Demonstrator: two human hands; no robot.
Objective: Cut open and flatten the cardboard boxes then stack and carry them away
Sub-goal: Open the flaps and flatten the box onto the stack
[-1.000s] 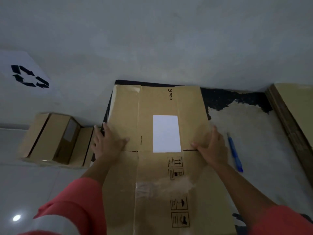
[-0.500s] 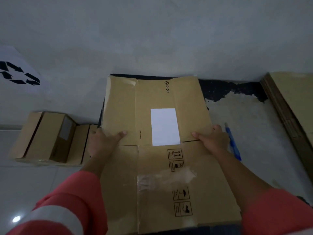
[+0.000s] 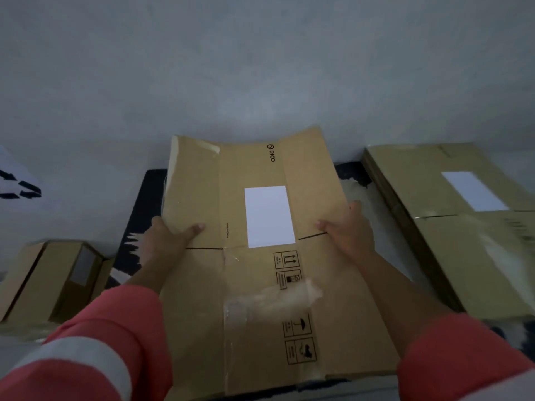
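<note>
Flattened brown cardboard box [image 3: 254, 285], printed with a "PICO" logo and black handling symbols, was held by both side edges over a dark mat with pale patches [image 3: 142, 204] that lay at the foot of a grey wall [image 3: 260, 68]. The person's left hand [image 3: 168, 238] gripped the left edge, its thumb laid across the top face; the right hand [image 3: 347, 233] gripped the right edge in the same way. The fingers of both hands went under the board and were hidden. A white rectangular label [image 3: 269, 217] sat between the two thumbs, and a strip of clear tape [image 3: 269, 296] ran across the panel nearer the camera. The box's far flaps bent slightly upward in front of the wall. Whether its near end rested on anything could not be told.

To the right lay a stack of flattened brown cardboard boxes [image 3: 451, 241], the top one bearing its own white label. At the left stood a small brown cardboard box [image 3: 49, 279], not yet flattened, and beyond it a white sheet with black recycling arrows [image 3: 20, 186]. Both arms wore coral-red sleeves [image 3: 115, 314]; the left one showed a grey band.
</note>
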